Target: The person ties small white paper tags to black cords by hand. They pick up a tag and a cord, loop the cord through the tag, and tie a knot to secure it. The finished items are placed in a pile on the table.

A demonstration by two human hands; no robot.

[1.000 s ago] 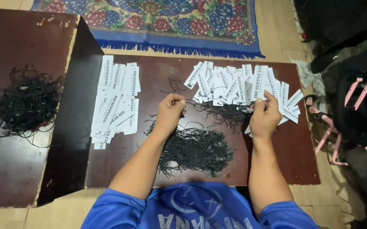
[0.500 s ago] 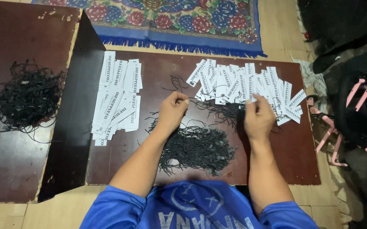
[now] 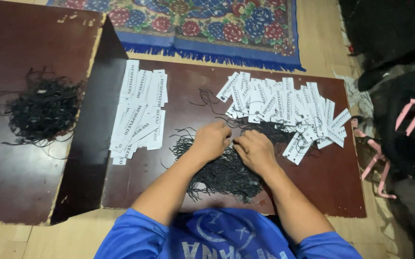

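My left hand (image 3: 212, 141) and my right hand (image 3: 254, 149) meet knuckle to knuckle over a loose pile of black strings (image 3: 226, 173) on the low dark wooden board (image 3: 332, 182). Both hands are curled with their backs toward the camera. The left fingers pinch a black string at the top of the pile. What the right fingers hold is hidden. A spread of white paper tags (image 3: 284, 108) lies just beyond and to the right of my right hand. A second stack of white tags (image 3: 140, 108) lies to the left.
A second dark board (image 3: 20, 38) on the left carries another tangle of black strings (image 3: 42, 110). A patterned blue rug (image 3: 207, 24) lies beyond the boards. Dark bags with pink straps (image 3: 404, 139) crowd the right edge.
My right hand left the spread of tags on the right and came in to the centre beside my left hand. My left hand dropped slightly toward the string pile.
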